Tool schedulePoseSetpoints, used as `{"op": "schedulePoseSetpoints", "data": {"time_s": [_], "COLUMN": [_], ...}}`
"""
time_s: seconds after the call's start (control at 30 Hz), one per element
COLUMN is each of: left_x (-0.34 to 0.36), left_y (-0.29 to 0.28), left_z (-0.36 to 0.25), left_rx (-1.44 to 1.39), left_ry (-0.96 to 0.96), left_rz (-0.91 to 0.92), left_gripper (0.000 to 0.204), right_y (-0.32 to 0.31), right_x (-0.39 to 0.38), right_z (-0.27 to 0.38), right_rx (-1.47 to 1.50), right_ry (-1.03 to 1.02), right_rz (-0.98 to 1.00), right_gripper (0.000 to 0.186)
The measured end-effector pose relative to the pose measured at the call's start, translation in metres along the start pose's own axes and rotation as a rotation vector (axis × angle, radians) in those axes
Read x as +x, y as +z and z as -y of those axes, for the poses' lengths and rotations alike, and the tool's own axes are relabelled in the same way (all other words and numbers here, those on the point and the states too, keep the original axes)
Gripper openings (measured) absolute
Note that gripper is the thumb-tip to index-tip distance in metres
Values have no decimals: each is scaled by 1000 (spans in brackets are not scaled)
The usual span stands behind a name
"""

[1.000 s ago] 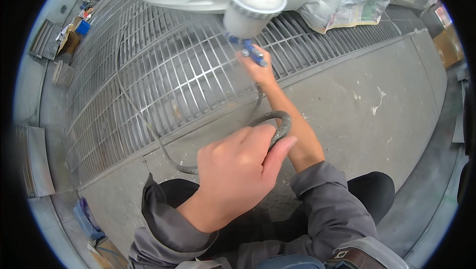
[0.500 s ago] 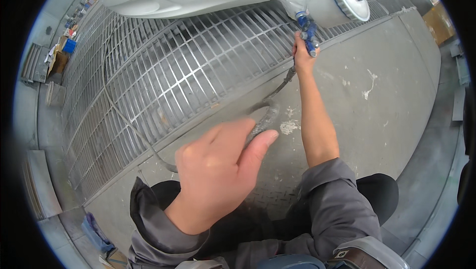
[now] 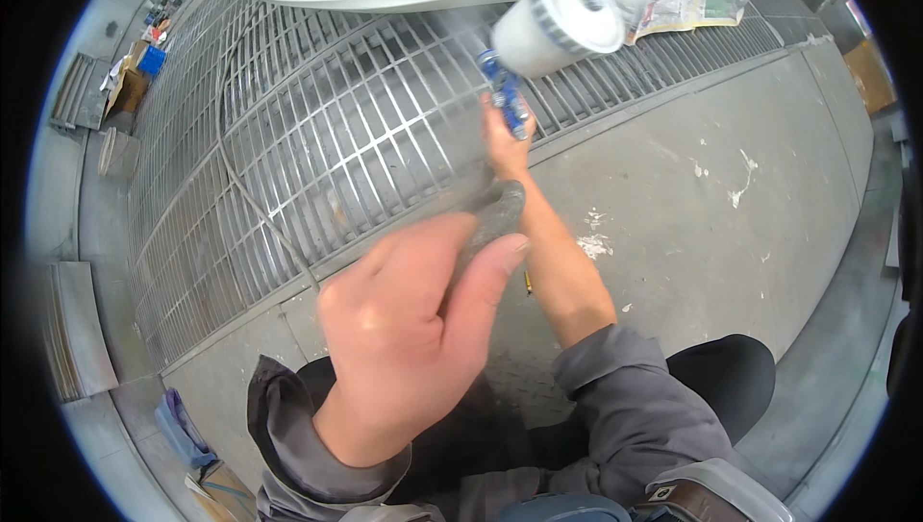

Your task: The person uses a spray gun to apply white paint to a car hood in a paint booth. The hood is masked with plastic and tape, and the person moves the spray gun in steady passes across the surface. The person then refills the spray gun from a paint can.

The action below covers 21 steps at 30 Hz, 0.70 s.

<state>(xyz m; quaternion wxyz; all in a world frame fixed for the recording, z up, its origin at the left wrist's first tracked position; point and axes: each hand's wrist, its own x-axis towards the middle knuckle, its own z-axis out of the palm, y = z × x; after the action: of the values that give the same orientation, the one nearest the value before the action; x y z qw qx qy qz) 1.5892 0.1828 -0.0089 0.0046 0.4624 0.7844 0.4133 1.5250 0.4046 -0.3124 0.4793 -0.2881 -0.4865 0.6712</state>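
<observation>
LH (image 3: 404, 325) holds hose (image 3: 501, 214), blurred, prob. looped | RH (image 3: 506, 145) holds spray gun (image 3: 504, 87), part-hid.

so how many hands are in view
2: the left hand, nearer the camera, holding the hose; the right hand, farther off, gripping the spray gun.

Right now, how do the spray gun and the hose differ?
Colour: the spray gun is mostly blue, the hose grey.
Shape: the spray gun is compact with a whitish cup attached; the hose is a bent tube.
Hold: the spray gun is in the right hand, the hose in the left hand.
Shared: both are held.
</observation>
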Motion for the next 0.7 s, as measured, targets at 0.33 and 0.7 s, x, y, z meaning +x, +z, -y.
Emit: {"op": "schedulePoseSetpoints", "data": {"time_s": [0.33,0.7], "left_x": [18,23], "left_y": [-10,-8], "left_z": [22,45], "left_rx": [-133,-201], "left_ry": [54,-46], "left_rz": [19,-40], "left_gripper": [21,29], "right_y": [20,-112], "right_x": [2,90], "right_z": [10,59], "right_rx": [-46,43], "right_ry": [22,-107], "right_rz": [11,-384], "right_gripper": [26,31]}}
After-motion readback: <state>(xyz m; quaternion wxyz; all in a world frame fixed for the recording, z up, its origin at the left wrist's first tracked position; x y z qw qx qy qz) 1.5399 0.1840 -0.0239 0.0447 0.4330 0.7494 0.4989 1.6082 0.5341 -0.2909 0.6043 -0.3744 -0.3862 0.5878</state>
